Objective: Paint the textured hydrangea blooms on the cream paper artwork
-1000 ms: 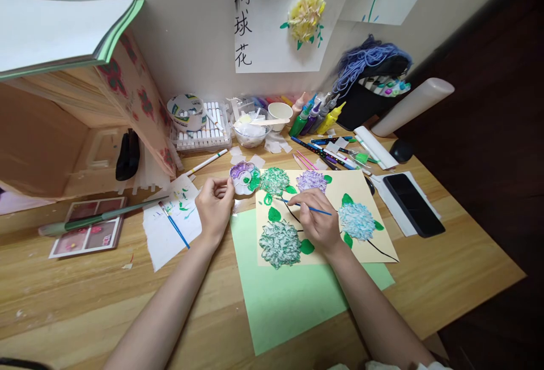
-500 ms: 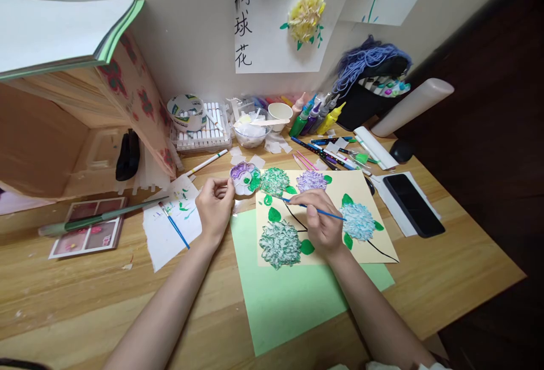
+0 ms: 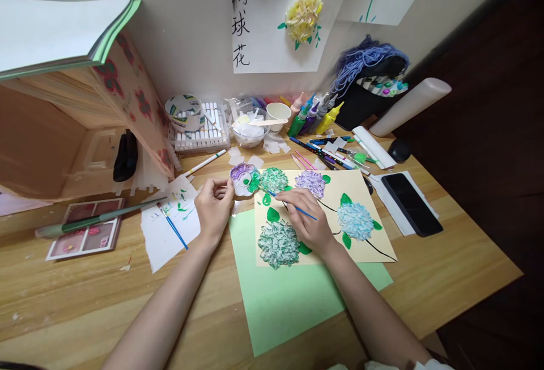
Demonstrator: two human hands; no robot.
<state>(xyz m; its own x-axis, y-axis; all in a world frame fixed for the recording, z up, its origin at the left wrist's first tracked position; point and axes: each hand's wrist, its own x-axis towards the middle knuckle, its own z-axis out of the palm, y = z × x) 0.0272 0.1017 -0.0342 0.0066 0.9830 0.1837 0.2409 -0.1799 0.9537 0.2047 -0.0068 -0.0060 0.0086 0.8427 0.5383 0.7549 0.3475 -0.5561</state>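
Observation:
My left hand (image 3: 215,208) is closed on the near-left edge of a small flower-shaped paint palette (image 3: 243,190), which has purple and green paint in its wells. In my right hand (image 3: 309,221) is a thin blue paintbrush (image 3: 304,212), its tip pointing left towards the palette, beside a small green leaf. Beneath that hand lies a cream sheet (image 3: 327,254) bearing textured flowers: a dark green one (image 3: 279,244), a brighter green one (image 3: 273,180), a purple one (image 3: 310,183) and a blue one (image 3: 360,221). Green painted leaves and black stems surround them; my right hand hides part of the middle.
Under the cream sheet is green paper (image 3: 293,307). A second paintbrush (image 3: 173,227) rests on a paint-marked white scrap (image 3: 155,245) at left. Behind stand a marker box (image 3: 202,142), a bowl of paper bits (image 3: 250,136) and paint bottles (image 3: 312,118). A phone (image 3: 411,204) lies right.
My right hand has moved left with the paintbrush, its tip shifting left and slightly up towards the palette. My left hand keeps its hold on the palette. The whole view has shifted slightly.

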